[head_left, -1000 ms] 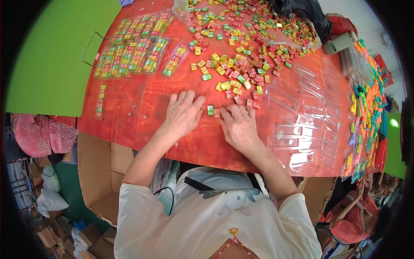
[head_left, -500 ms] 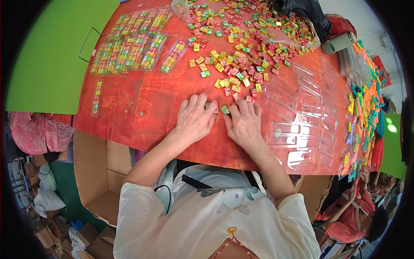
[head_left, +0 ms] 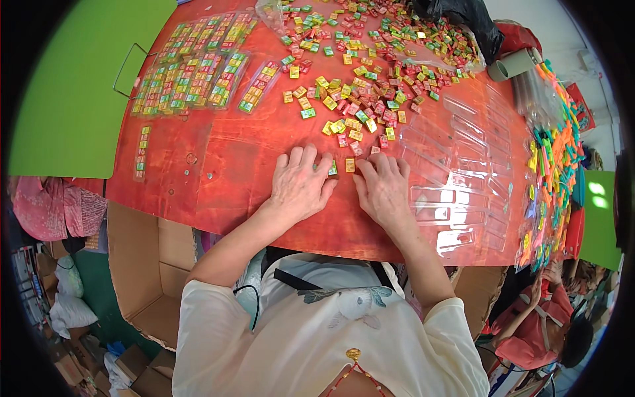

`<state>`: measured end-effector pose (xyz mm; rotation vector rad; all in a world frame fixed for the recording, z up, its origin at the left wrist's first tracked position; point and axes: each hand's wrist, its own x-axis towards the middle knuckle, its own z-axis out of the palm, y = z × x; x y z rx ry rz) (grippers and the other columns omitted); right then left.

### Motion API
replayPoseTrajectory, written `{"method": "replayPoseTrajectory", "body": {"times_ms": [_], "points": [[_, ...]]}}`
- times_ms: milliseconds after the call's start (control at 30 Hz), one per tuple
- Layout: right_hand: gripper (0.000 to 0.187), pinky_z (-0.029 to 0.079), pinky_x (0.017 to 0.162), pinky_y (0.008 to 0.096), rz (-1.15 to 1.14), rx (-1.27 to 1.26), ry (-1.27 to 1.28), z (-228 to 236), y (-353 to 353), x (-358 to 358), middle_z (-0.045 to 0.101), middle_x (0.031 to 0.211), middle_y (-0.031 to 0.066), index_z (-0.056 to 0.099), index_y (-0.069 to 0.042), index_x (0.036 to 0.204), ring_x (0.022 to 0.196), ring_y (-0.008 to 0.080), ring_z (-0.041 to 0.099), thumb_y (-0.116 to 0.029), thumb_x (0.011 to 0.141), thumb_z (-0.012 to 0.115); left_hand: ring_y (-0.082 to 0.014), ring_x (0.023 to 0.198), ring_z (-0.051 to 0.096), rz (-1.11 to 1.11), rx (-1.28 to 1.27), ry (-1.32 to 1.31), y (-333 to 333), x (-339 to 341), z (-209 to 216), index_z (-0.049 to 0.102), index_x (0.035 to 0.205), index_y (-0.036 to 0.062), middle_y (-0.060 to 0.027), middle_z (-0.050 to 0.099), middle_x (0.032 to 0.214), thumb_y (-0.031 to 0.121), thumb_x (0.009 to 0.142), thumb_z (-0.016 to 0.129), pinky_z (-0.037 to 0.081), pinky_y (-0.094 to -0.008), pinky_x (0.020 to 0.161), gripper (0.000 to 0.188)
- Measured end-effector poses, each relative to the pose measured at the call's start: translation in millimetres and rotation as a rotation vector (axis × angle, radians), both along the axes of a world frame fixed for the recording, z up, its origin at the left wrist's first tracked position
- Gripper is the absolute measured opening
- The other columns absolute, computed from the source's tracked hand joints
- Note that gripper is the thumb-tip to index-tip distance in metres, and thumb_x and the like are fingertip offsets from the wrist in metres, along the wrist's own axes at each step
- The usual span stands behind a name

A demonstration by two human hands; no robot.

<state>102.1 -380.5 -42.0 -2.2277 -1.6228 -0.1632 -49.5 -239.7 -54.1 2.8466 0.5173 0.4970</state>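
My left hand [head_left: 299, 184] rests on the red tabletop with its fingers curled downward. A small green box [head_left: 333, 168] sticks out between its index finger and thumb; whatever lies under the palm is hidden. To the right, my right hand [head_left: 385, 193] lies palm down, fingers bent but apart. In the gap between the hands is a small yellow box [head_left: 350, 165], not held. Just past the right fingertips sits a pink box [head_left: 375, 150]. Beyond both hands spreads a loose heap of small red, yellow and green boxes [head_left: 360, 99].
Filled clear strips [head_left: 192, 73] lie in rows at the far left, one single strip [head_left: 141, 152] nearer. Empty clear plastic trays [head_left: 456, 198] cover the right side. Colourful plastic pieces [head_left: 552, 165] line the right edge. A cardboard box [head_left: 142, 264] stands below the left edge.
My right hand has drawn slightly right, away from the left hand. A yellow box now shows between them, and the green box sits against the left hand. The view has shifted a little.
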Motion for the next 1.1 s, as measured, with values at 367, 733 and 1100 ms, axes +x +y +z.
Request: {"method": "replayPoseTrajectory", "body": {"times_ms": [367,733,1100], "points": [[0.017,0.04,0.096,0.0477,0.106,-0.018,-0.077,0,17,-11,0.06,0.104,0.0089,0.066,-0.008,0.096,0.098,0.0271,0.059,-0.019,0.084,0.072,-0.031,0.102,0.053,-0.01,0.022,0.042,-1,-3,-8,0.062,0.122,0.0105,-0.0143,0.054,0.115,0.028,0.081,0.074,0.044,-0.0456,0.08,0.046],[0.027,0.04,0.094,0.045,0.058,0.009,-0.095,2,14,-2,0.06,0.1,0.0073,0.068,-0.009,0.112,0.099,0.0256,0.059,-0.017,0.086,0.07,-0.0334,0.112,0.052,-0.004,-0.122,0.076,3,-5,4,0.057,0.136,0.009,-0.0172,0.052,0.128,0.028,0.079,0.076,0.047,-0.0469,0.089,0.063],[0.032,0.042,0.093,0.0443,0.102,-0.043,-0.079,2,41,23,0.063,0.102,0.0077,0.07,-0.012,0.114,0.099,0.0255,0.061,-0.009,0.082,0.068,-0.0332,0.114,0.05,0.023,-0.032,0.047,-5,7,-1,0.06,0.132,0.0103,-0.0175,0.052,0.126,0.035,0.08,0.075,0.039,-0.046,0.088,0.059]]}}
